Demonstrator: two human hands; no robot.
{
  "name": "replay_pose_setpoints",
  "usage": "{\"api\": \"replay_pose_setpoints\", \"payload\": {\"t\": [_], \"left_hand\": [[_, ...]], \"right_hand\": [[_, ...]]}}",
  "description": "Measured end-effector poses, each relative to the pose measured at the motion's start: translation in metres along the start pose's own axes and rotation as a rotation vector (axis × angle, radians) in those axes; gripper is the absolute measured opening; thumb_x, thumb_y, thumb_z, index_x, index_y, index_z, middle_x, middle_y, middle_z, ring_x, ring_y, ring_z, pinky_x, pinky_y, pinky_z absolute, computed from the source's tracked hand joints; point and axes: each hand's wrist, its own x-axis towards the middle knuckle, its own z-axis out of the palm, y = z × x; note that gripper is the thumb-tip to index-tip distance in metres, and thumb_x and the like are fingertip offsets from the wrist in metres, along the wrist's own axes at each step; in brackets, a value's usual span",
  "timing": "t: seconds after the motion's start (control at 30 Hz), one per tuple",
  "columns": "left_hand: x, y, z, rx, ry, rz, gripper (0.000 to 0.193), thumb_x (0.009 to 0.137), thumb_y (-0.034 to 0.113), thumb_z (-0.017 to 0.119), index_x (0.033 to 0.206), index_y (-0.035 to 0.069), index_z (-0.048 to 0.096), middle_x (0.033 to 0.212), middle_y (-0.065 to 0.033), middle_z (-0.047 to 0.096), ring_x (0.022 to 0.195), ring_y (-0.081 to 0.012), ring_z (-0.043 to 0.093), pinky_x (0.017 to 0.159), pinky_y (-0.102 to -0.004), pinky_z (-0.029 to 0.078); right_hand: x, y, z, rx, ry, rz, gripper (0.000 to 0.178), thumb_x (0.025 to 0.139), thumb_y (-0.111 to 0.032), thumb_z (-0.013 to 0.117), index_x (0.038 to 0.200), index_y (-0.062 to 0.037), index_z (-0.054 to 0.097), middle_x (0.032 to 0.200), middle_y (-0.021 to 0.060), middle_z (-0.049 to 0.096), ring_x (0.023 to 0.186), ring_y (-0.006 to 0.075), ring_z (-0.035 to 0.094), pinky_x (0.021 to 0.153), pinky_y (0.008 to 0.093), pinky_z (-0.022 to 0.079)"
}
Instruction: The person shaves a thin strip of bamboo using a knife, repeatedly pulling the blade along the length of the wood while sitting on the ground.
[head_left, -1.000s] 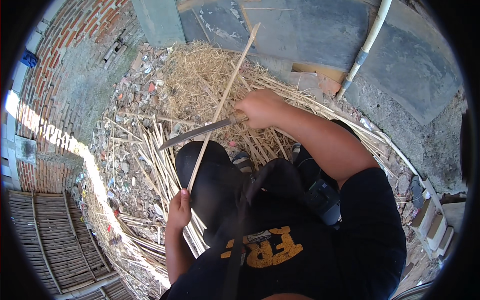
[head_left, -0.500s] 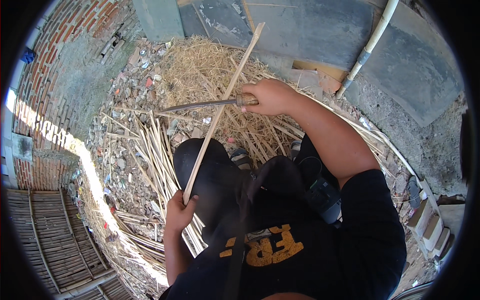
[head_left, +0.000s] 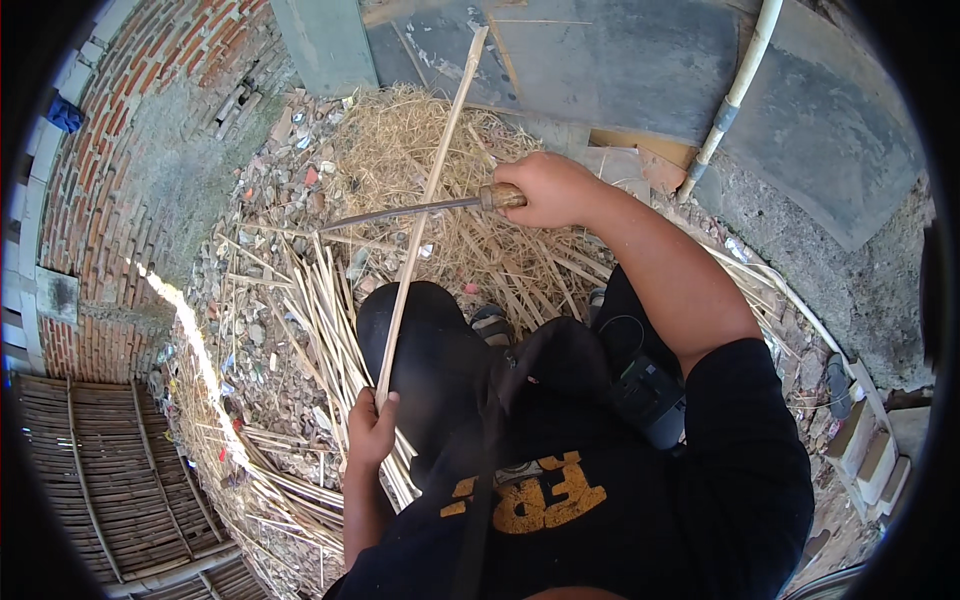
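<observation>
My left hand (head_left: 372, 426) is closed around the lower end of a long pale bamboo strip (head_left: 424, 205), which slants up and away past my knee. In my right hand (head_left: 548, 190) is the wooden handle of a long-bladed knife (head_left: 400, 211). Its dark blade points left and crosses the strip around mid-length; whether the edge bites into it I cannot tell. Beside my left knee lies a bundle of split bamboo strips (head_left: 325, 320) on the ground. Pale shavings (head_left: 410, 130) are heaped beyond the knife.
A brick wall (head_left: 130, 130) rises on the left, above a slatted bamboo panel (head_left: 110, 480). Grey sheets (head_left: 620, 70) and a pale pipe (head_left: 735, 100) stand at the far side. Rubble (head_left: 265, 200) covers the ground at left. A small wooden rack (head_left: 870, 450) is at the right.
The bamboo strip's far end has swung left and now stands steeper. My right hand with the knife has shifted slightly right; my left hand keeps its hold, a little lower and to the right.
</observation>
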Motion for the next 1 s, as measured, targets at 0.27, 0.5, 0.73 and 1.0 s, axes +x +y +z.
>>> {"api": "replay_pose_setpoints", "payload": {"t": [0.27, 0.5, 0.73, 1.0], "left_hand": [[-0.003, 0.017, -0.003, 0.389, 0.125, -0.056, 0.057, 0.094, 0.053, 0.066, 0.083, -0.001, 0.053, 0.066, -0.0228, 0.062, 0.065, -0.0434, 0.065, 0.060, -0.0496, 0.048], [-0.007, -0.001, -0.007, 0.150, 0.015, 0.003, 0.053, 0.095, 0.048, 0.068, 0.082, -0.001, 0.051, 0.065, -0.0143, 0.056, 0.060, -0.0217, 0.054, 0.058, -0.0396, 0.044], [-0.002, 0.013, -0.001, 0.271, 0.151, 0.005, 0.056, 0.104, 0.050, 0.049, 0.085, -0.002, 0.052, 0.068, -0.0271, 0.061, 0.069, -0.0488, 0.062, 0.061, -0.0537, 0.045], [0.005, 0.009, 0.001, 0.196, 0.107, 0.037, 0.059, 0.101, 0.054, 0.052, 0.086, -0.003, 0.054, 0.069, -0.0284, 0.059, 0.068, -0.0496, 0.060, 0.063, -0.0523, 0.046]], "right_hand": [[-0.003, -0.009, -0.008, -0.164, -0.144, 0.193, 0.031, 0.080, -0.023, 0.068, 0.108, -0.0090, 0.064, 0.088, 0.0150, 0.071, 0.089, 0.0359, 0.071, 0.077, 0.0500, 0.055], [0.004, -0.036, -0.002, -0.283, -0.166, 0.195, 0.033, 0.081, -0.019, 0.068, 0.112, -0.0077, 0.065, 0.091, 0.0143, 0.073, 0.091, 0.0341, 0.072, 0.079, 0.0476, 0.056], [0.007, -0.023, 0.009, -0.222, -0.149, 0.234, 0.031, 0.080, -0.021, 0.069, 0.105, -0.0030, 0.064, 0.086, 0.0169, 0.071, 0.089, 0.0373, 0.070, 0.078, 0.0497, 0.055], [0.016, -0.031, 0.016, -0.327, -0.097, 0.117, 0.027, 0.080, -0.021, 0.069, 0.103, -0.0064, 0.066, 0.084, 0.0150, 0.071, 0.086, 0.0330, 0.071, 0.075, 0.0476, 0.055]]}}
